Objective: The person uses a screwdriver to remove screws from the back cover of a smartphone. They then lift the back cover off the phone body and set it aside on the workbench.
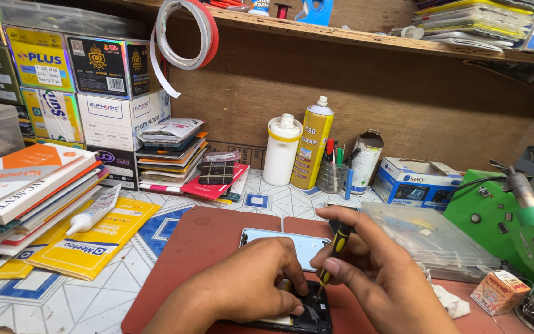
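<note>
An opened smartphone (309,315) lies on a reddish-brown work mat (199,247), its dark insides showing at the near end. My left hand (248,284) presses down on the phone, fingers spread over its middle. My right hand (372,266) grips a small black and yellow screwdriver (336,250), held upright with the tip down in the phone's lower part. A pale blue phone back panel (304,244) lies flat on the mat just beyond my left hand.
Stacks of flat packets (26,192) and boxes (94,80) fill the left. A white glue tube (94,211) rests on a yellow packet. A white bottle (281,149), yellow spray can (312,143), clear plastic case (431,238) and green machine (514,216) stand behind and right.
</note>
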